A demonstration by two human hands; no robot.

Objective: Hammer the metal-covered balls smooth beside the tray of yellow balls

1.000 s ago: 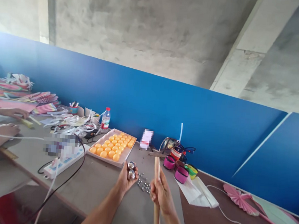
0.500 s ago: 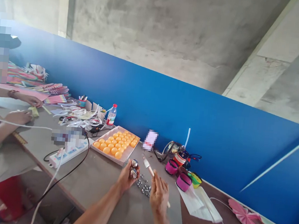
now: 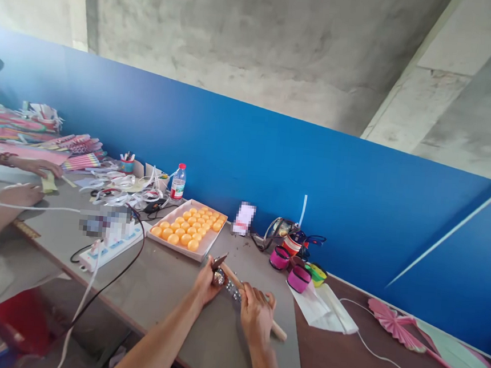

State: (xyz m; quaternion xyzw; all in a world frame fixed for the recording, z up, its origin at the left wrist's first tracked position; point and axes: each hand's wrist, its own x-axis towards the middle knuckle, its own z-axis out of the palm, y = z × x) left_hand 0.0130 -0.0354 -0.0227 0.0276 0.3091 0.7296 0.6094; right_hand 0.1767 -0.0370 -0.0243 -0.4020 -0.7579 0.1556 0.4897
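Observation:
My left hand (image 3: pixel 206 282) is closed round shiny metal balls (image 3: pixel 219 277) just above the grey table (image 3: pixel 159 291). My right hand (image 3: pixel 254 316) grips a wooden-handled tool (image 3: pixel 237 283). The handle sticks out behind the hand at lower right. The tool's dark metal tip (image 3: pixel 220 260) points left and lies against the balls. Several small steel balls (image 3: pixel 233 289) lie on the table between my hands.
A white tray of orange balls (image 3: pixel 186 231) sits behind my hands, a water bottle (image 3: pixel 178 182) beyond it. A power strip (image 3: pixel 111 245) with cables lies left. Pink and green tape rolls (image 3: pixel 300 276) and white paper (image 3: pixel 320 308) lie right. Another person's hands (image 3: pixel 21 193) work at far left.
My right hand swung the wooden tool down from upright to nearly flat, its tip now at the balls in my left hand. Both hands dropped closer to the table.

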